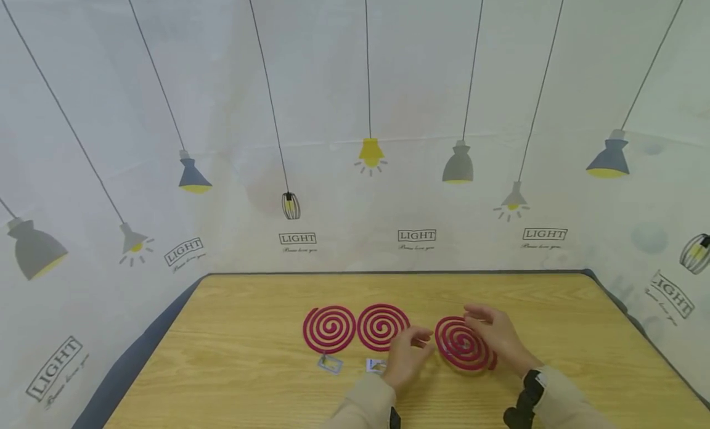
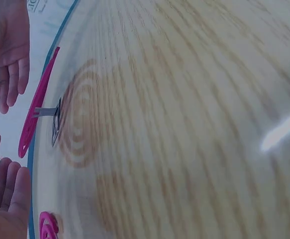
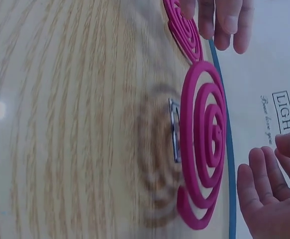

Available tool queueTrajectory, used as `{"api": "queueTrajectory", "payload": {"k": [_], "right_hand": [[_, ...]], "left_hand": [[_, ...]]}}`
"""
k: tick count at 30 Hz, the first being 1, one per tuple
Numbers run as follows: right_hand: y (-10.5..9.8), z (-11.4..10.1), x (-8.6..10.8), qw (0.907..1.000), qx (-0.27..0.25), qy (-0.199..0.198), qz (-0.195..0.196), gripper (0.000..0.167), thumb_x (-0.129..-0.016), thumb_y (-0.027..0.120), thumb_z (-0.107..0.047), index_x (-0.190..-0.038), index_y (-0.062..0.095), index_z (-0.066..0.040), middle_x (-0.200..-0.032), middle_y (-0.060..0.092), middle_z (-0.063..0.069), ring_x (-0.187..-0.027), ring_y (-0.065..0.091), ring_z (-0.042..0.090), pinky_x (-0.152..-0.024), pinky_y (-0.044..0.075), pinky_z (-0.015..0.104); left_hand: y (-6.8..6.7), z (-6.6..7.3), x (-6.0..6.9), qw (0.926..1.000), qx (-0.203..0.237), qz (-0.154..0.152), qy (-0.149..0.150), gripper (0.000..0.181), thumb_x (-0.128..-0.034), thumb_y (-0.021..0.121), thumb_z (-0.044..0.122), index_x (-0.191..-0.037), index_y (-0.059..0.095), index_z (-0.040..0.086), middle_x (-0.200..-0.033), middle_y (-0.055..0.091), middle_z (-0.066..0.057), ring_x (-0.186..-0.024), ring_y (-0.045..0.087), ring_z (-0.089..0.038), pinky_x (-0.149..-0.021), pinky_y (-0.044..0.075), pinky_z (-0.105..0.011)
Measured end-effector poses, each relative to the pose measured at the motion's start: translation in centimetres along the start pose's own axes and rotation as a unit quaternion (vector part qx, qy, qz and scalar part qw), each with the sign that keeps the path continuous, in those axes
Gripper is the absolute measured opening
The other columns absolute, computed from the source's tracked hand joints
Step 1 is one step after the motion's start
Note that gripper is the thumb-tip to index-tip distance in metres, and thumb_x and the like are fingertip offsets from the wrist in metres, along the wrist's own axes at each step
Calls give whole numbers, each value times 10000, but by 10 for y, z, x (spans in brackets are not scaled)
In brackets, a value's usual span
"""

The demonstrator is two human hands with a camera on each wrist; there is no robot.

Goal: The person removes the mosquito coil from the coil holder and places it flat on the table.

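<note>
Head view, bottom centre: my left sleeve [image 1: 363, 403], plain pale beige, ending near the wrist. Black piece [image 1: 395, 419] at its edge, mostly cut off by the frame. Lower right: my right sleeve [image 1: 567, 399], same beige. Black wristband [image 1: 533, 386] at that cuff (small pale patch on its upper edge), rounded, lobed black attachment [image 1: 519, 415] below.

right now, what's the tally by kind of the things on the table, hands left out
pink coils: 3
small rectangular pieces: 2
metal stand under the raised coil: 1
total: 6
</note>
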State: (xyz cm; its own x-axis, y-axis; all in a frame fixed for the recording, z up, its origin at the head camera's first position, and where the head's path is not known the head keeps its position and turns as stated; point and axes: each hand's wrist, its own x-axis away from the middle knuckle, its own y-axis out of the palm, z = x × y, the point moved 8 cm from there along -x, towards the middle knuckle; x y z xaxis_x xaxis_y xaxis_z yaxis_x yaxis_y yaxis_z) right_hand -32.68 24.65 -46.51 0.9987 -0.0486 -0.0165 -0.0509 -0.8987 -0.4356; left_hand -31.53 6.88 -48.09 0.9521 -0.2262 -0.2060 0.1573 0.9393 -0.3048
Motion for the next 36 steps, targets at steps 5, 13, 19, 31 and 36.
{"api": "queueTrajectory", "payload": {"k": [5, 13, 19, 31, 36], "right_hand": [[-8, 11, 0, 9997, 167, 169, 81, 360, -900, 489, -104, -1209, 461, 78, -1142, 525, 249, -1051, 500, 350, -836, 468, 371], [-14, 28, 0, 9990, 292, 336, 16, 379, -903, 483, -108, -1216, 435, 99, -1184, 471, 287, -1093, 450, 388, -884, 425, 428], [-14, 39, -1, 9978, 396, 533, 15, 373, -909, 476, -121, -1216, 438, 90, -1187, 462, 289, -1094, 436, 398, -898, 401, 463], [-14, 53, -3, 9965, 577, 597, -30, 413, -878, 513, -108, -1191, 426, 146, -1147, 482, 321, -1074, 450, 422, -892, 396, 475], [-12, 54, -4, 9969, 577, 515, -153, 419, -879, 518, -120, -1177, 431, 160, -1144, 483, 324, -1074, 454, 420, -893, 400, 466]], "left_hand": [[9, -1, 1, 9998, 171, 93, -60, 245, -755, 634, 22, -995, 608, -16, -954, 607, -91, -794, 574, -146, -665, 472, -173], [17, -1, 4, 9992, 351, 142, -111, 345, -767, 638, 47, -1088, 559, -54, -1061, 574, -172, -876, 591, -230, -731, 500, -244], [22, -8, 5, 9976, 419, 115, -537, 400, -779, 641, 70, -1147, 526, -38, -1099, 565, -163, -940, 578, -274, -784, 490, -286], [28, -8, 6, 9967, 551, 267, -531, 413, -754, 657, 16, -1138, 515, -43, -947, 585, -110, -791, 593, -177, -662, 494, -198], [28, -11, 6, 9957, 575, 290, -674, 410, -764, 644, 31, -1150, 512, -5, -913, 592, -63, -762, 567, -125, -645, 481, -187]]}}
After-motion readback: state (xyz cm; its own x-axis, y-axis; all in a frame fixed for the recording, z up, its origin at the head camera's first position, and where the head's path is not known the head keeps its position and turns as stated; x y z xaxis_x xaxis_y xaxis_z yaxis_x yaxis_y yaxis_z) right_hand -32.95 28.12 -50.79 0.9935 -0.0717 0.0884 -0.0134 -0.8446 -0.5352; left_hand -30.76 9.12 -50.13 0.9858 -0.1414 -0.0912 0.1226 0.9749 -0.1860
